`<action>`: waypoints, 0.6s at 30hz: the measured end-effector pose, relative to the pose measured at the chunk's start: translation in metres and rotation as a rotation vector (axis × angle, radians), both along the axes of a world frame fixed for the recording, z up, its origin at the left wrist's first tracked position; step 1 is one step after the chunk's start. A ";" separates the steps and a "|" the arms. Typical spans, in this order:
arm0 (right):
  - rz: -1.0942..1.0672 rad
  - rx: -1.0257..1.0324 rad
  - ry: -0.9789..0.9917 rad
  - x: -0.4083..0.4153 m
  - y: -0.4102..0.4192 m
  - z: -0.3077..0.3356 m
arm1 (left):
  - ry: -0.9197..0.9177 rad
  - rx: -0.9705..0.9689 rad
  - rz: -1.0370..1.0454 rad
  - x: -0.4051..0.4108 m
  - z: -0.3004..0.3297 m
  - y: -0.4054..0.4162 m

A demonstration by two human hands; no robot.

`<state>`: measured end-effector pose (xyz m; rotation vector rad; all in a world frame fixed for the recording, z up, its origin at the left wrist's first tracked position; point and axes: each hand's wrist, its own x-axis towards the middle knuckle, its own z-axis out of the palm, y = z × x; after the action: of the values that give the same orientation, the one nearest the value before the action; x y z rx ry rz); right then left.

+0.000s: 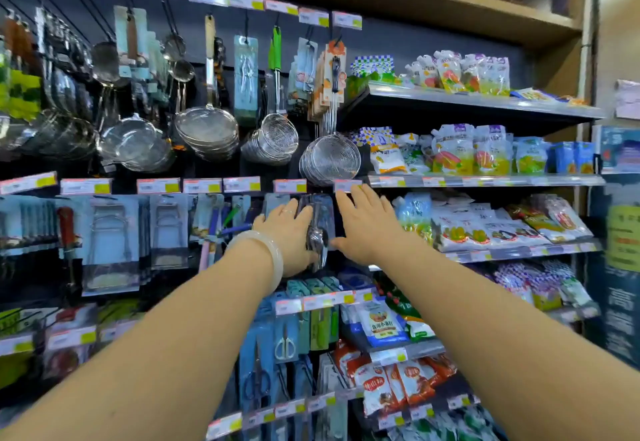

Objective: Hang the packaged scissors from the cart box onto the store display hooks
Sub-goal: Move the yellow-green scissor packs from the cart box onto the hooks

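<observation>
1. We are seeing the left hand [291, 232] covering the left edge of a clear pack [320, 229]; its fingertips are lying out of sight behind the pack.
2. We are failing to make out the hook carrying that pack, since a price tag [347, 186] and the right hand [365, 222] are standing in front of it.
3. We are finding the print on the price tags too blurred to read.
4. We are losing both arms at the bottom edge.
5. We are seeing the hanging goods [31, 225] at far left smeared by blur.
</observation>
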<state>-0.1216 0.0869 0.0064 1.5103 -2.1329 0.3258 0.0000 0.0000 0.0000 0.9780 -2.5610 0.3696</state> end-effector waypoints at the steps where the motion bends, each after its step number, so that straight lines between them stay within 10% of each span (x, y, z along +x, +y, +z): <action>1: -0.039 0.038 -0.023 -0.009 0.007 -0.011 | -0.043 0.029 -0.019 -0.013 -0.009 0.003; 18: -0.473 0.364 -0.428 -0.272 0.154 -0.242 | -0.508 0.321 -0.442 -0.320 -0.220 0.109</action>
<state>-0.3935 0.2406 -0.2353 1.1210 -2.9350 0.0953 -0.3204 0.1091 -0.2200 0.4089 -3.2711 0.0845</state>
